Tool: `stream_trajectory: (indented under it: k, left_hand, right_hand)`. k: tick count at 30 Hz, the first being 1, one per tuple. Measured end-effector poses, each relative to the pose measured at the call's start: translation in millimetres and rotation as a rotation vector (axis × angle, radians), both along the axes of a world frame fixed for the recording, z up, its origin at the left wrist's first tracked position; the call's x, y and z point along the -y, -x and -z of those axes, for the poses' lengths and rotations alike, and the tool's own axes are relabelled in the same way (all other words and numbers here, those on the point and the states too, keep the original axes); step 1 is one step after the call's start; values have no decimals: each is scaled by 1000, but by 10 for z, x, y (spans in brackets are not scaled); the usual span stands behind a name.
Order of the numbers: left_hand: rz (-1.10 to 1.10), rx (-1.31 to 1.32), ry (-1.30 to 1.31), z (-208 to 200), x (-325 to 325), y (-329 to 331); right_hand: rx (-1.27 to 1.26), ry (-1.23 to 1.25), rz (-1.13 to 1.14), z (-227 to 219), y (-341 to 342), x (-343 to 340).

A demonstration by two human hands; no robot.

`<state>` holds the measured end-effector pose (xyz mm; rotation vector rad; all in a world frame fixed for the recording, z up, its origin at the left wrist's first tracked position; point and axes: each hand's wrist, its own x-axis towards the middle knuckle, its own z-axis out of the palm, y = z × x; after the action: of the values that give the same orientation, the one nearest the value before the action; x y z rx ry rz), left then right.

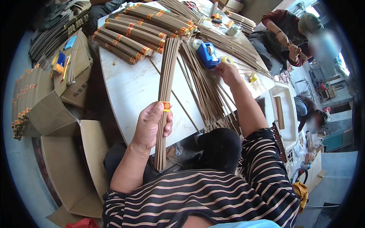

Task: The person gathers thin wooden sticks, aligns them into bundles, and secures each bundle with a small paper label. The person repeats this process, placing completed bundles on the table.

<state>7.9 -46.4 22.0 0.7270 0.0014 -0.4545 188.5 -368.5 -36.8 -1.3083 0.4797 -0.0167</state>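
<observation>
My left hand [151,124] is closed around a long bundle of brown incense sticks [167,76], gripping it at a yellow and red band. The bundle slants from my lap up over the white table [129,87]. My right hand [227,71] reaches out to the far right of the table and touches a yellow tape roll [227,59] beside a blue tape dispenser [208,54]. Loose sticks [205,91] lie fanned on the table between my hands.
Several banded stick bundles [133,34] are stacked at the table's far left. Open cardboard boxes [64,152] stand on my left, with more bundles [23,102] beside them. Another person [289,34] sits at the far right, and a white tray [287,114] lies near.
</observation>
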Motion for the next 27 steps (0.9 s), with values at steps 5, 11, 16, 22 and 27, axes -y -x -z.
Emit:
stream_trajectory:
  k: [5, 11, 16, 22, 27]
  left_hand:
    - [43, -28, 82, -40, 7, 14]
    - [28, 47, 35, -141, -8, 138]
    - [20, 91, -105, -346, 29, 359]
    - [14, 131, -242, -617, -10, 696]
    - [-4, 170, -292, -708, -37, 910]
  right_hand:
    - [10, 34, -130, -246, 160, 108]
    - [236, 163, -485, -1143, 1119, -677]
    - [421, 77, -898, -1512, 1864, -1173]
    - [575, 337, -1022, -1640, 2176, -1405]
    - [531, 393, -1060, -1732, 2341, -1472]
